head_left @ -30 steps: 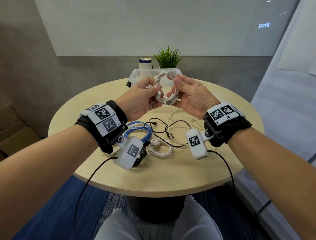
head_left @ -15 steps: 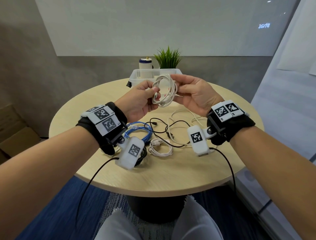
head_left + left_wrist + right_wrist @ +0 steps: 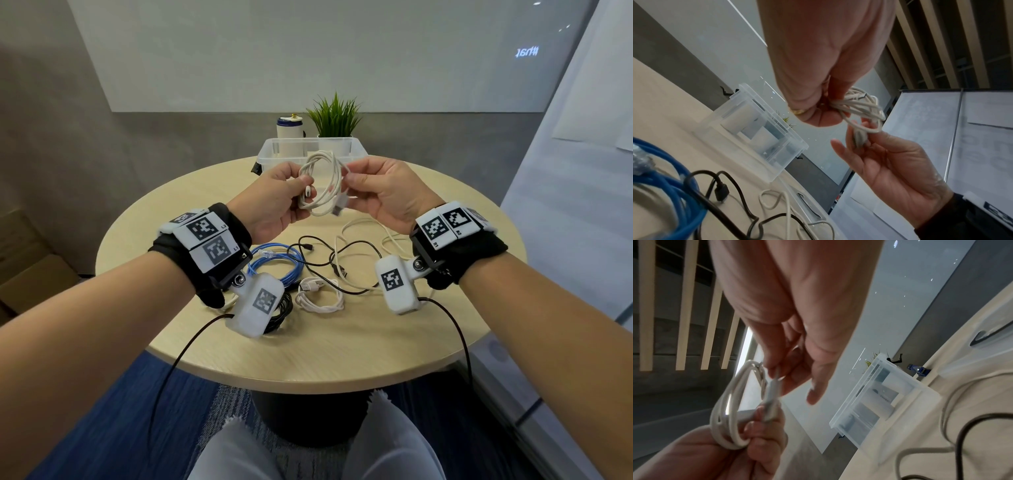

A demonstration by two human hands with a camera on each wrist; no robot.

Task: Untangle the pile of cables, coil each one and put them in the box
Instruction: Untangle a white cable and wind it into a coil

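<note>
A coiled white cable (image 3: 322,185) (image 3: 861,107) (image 3: 729,407) hangs in the air above the middle of the round table (image 3: 308,346). My left hand (image 3: 284,195) (image 3: 822,104) grips the coil's left side. My right hand (image 3: 373,188) (image 3: 781,374) pinches its right side, with the cable's plug end by its fingers. Behind the hands stands a clear plastic box (image 3: 270,154) (image 3: 756,129) (image 3: 879,402). On the table below lie a blue cable (image 3: 274,263) (image 3: 670,186), a loose black cable (image 3: 329,263), a small coiled white cable (image 3: 318,294) and a loose white cable (image 3: 370,226).
A potted green plant (image 3: 335,116) and a white canister with a blue lid (image 3: 290,128) stand behind the box at the table's far edge. A black coil (image 3: 282,313) lies partly hidden under my left wrist camera. Black camera leads hang off the table's near edge.
The coil has turned between my hands, and its plug end now hangs at the lower right by my right fingers. Both hands stay at about the same height above the table.
</note>
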